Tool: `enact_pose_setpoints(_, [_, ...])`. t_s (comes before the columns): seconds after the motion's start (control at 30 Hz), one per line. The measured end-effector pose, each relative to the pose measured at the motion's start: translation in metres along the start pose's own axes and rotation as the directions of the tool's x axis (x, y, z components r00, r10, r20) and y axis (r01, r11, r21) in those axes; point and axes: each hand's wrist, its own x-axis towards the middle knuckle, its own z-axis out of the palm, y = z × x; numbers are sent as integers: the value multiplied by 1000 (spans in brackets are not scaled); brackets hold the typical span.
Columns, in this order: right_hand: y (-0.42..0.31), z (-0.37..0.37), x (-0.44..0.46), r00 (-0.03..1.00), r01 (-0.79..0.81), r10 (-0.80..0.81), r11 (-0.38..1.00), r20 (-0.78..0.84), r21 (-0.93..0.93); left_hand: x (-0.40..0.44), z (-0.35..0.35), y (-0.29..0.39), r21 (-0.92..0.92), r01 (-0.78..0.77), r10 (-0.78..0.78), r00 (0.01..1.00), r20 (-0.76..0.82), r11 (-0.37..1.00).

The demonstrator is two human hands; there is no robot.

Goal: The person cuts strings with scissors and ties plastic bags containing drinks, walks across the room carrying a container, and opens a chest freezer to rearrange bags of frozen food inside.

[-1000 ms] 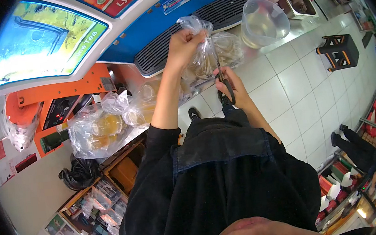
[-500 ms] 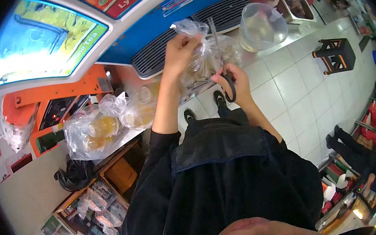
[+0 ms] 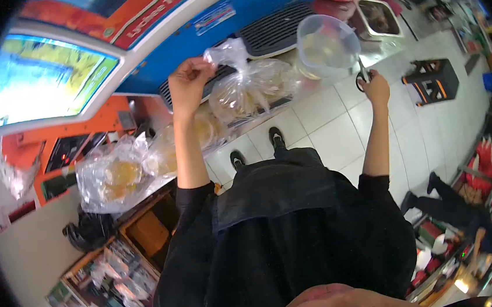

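My left hand [image 3: 189, 87] pinches the edge of the gathered top of a clear plastic bag [image 3: 241, 95]. The bag bulges below its bunched neck and sits on the counter edge by the black drip grille; its contents are hard to make out through the crinkled film. Off to the right, my right hand [image 3: 376, 88] is closed around scissors [image 3: 360, 81] with black handles, their blades pointing up toward a translucent plastic tub [image 3: 327, 44]. The scissors are apart from the bag.
More clear bags [image 3: 114, 179] with yellowish contents line the counter at left. A metal container [image 3: 379, 19] stands beyond the tub. A blue drink dispenser [image 3: 189, 35] backs the counter. A black stool [image 3: 431, 81] is on the tiled floor; another person [image 3: 462, 213] stands at lower right.
My right hand has carried the scissors away from the bag, rightward to beside the tub. My left hand has shifted left, now at the edge of the bag's top.
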Motion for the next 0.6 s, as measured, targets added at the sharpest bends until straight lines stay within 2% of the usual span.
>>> enact_pose_setpoints(0.03, [-5,9,21,995,80,-79,997,53,-11,1,-4,-5,115,-62,82,982,-172,991])
enact_pose_setpoints(0.07, [-7,16,37,983,155,-152,988,103,-23,-2,-9,-9,131,-57,82,978,-192,990])
enact_pose_setpoints(0.1, [-9,21,46,972,224,-223,974,72,-12,-4,-3,-2,468,46,91,960,-265,883])
enact_pose_setpoints(0.13, [-7,24,53,967,244,-242,970,80,-10,-6,-1,0,729,175,115,937,-329,661])
enact_pose_setpoints(0.17, [-4,27,57,930,368,-367,928,-33,51,-2,-6,-28,858,4,272,948,-168,514])
enact_pose_setpoints(0.2, [-2,26,59,867,491,-475,866,-149,99,-8,-6,-28,857,28,262,946,-189,515])
enact_pose_setpoints(0.27, [21,2,42,927,374,-372,925,43,-61,-7,3,-18,787,-64,317,933,-171,614])
enact_pose_setpoints(0.3, [0,-43,21,920,169,-205,976,333,135,-9,11,-1,787,-56,323,928,-185,614])
enact_pose_setpoints(0.33, [-40,-86,-6,779,-95,-79,966,622,242,-18,21,22,625,-167,316,939,-135,763])
enact_pose_setpoints(0.37, [-72,-93,-30,824,-33,-323,793,466,608,-21,27,28,528,-205,311,943,-118,824])
enact_pose_setpoints(0.4, [-108,-96,-58,842,39,-484,492,236,870,-23,32,35,424,-237,305,947,-101,874])
enact_pose_setpoints(0.43, [-162,-100,-74,833,157,-547,382,86,911,-14,34,30,354,-163,146,987,74,921])
enact_pose_setpoints(0.47, [-202,-97,-79,764,454,-634,396,-121,798,-8,37,32,295,-81,3,967,255,952])
enact_pose_setpoints(0.53, [-242,-76,-69,666,592,-745,497,-39,635,-7,42,53,323,-110,56,984,172,940])
enact_pose_setpoints(0.57, [-246,-71,-59,656,601,-754,487,-43,633,-7,39,57,380,-109,65,990,127,919])
enact_pose_setpoints(0.6, [-248,-68,-50,646,531,-763,471,23,705,-8,33,61,434,-103,76,994,79,895])
